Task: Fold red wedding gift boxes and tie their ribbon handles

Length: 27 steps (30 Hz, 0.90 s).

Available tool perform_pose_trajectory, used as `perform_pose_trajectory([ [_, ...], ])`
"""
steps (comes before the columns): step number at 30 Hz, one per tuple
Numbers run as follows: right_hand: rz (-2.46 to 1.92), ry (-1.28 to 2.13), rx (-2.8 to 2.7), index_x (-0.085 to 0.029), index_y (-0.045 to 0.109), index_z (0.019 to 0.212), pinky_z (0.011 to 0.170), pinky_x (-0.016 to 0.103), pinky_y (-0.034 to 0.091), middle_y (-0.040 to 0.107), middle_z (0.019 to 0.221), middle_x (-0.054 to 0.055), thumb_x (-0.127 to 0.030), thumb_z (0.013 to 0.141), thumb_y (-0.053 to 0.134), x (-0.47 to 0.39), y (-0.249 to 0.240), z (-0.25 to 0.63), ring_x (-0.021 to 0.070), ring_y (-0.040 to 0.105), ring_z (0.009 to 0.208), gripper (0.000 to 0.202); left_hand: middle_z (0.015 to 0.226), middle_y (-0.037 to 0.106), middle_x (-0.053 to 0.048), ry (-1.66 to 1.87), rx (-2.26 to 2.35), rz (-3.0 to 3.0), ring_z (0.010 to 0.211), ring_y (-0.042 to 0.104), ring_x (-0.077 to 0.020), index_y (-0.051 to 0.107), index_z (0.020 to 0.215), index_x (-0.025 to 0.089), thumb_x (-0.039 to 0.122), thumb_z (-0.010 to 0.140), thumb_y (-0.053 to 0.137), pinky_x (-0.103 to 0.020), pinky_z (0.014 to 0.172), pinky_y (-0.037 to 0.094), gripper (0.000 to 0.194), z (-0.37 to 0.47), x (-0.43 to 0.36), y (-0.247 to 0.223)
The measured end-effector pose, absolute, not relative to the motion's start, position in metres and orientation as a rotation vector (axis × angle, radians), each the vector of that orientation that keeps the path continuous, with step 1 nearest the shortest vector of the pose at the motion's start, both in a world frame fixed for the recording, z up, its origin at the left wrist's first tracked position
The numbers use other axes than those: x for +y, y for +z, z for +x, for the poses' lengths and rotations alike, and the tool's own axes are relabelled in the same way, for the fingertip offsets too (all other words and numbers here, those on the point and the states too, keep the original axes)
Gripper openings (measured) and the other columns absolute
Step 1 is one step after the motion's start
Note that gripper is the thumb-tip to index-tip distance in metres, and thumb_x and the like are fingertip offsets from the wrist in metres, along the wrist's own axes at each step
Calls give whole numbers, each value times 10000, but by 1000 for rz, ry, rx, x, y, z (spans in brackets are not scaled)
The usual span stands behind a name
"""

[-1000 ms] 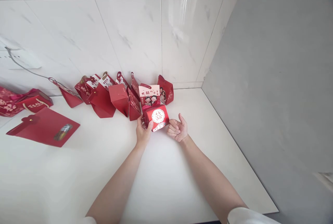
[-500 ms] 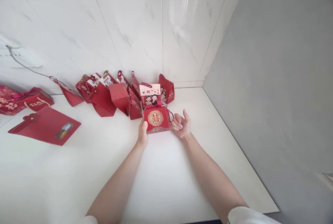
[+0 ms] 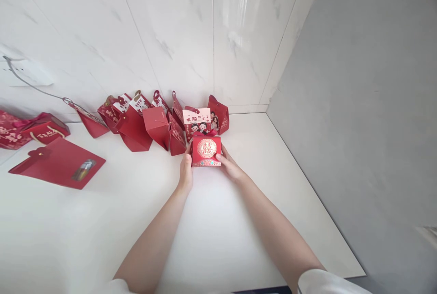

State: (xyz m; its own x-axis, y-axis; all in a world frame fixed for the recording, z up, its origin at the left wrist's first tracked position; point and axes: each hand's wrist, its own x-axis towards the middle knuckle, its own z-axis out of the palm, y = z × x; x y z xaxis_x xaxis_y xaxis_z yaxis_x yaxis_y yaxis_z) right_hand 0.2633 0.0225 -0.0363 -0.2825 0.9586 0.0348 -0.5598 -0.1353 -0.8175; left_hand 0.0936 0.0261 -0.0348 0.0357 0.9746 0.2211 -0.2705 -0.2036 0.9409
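With 12 o'clock toward the wall and the held box as centre, the wall point(image 3: 170, 39) rises at 12, a grey surface point(image 3: 362, 103) spreads around 3, and the white table point(image 3: 102, 235) lies beneath. The flat bag point(image 3: 58, 164) lies near 9 o'clock. The plain box point(image 3: 155, 126) and the patterned box point(image 3: 177, 137) stand near 10, the photo box point(image 3: 223, 121) near 1, and the pink-topped box point(image 3: 197, 116) just behind, toward 11. At the centre is the held box point(image 3: 206, 148), red with a gold emblem; whether its underside touches the table cannot be told. A ribbon point(image 3: 207, 133) shows at its back edge.

The pink-topped box is probably the likeliest to be knocked: a push toward 12 could tip it or drive it into the photo box. The left fingers are close to the patterned box, so a sideways swing toward 10 could nudge that too. Squeezing harder from both sides might dent the card, and a loose hold on the glossy faces could let it slip or twist. The ribbon could catch between boxes.

The forearms come in from 7 and 5 o'clock and converge. The left hand point(image 3: 186, 171) cups the 9 o'clock side, thumb toward the wearer; the right hand point(image 3: 231, 165) cups the 3 o'clock side, its thumb against the front corner. Each grip is closed around the held box.
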Motion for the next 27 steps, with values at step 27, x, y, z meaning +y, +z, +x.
perform_pose_trajectory([
  [27, -530, 2186, -704, -158, 514, 1298, 883, 503, 527, 676, 1122, 176, -816, 854, 210, 27, -29, 281, 260, 707, 885, 850, 1434, 510, -109, 1424, 942, 1223, 1296, 518, -268, 443, 1425, 233, 377, 787, 736, -375, 1103, 424, 717, 108, 19, -27],
])
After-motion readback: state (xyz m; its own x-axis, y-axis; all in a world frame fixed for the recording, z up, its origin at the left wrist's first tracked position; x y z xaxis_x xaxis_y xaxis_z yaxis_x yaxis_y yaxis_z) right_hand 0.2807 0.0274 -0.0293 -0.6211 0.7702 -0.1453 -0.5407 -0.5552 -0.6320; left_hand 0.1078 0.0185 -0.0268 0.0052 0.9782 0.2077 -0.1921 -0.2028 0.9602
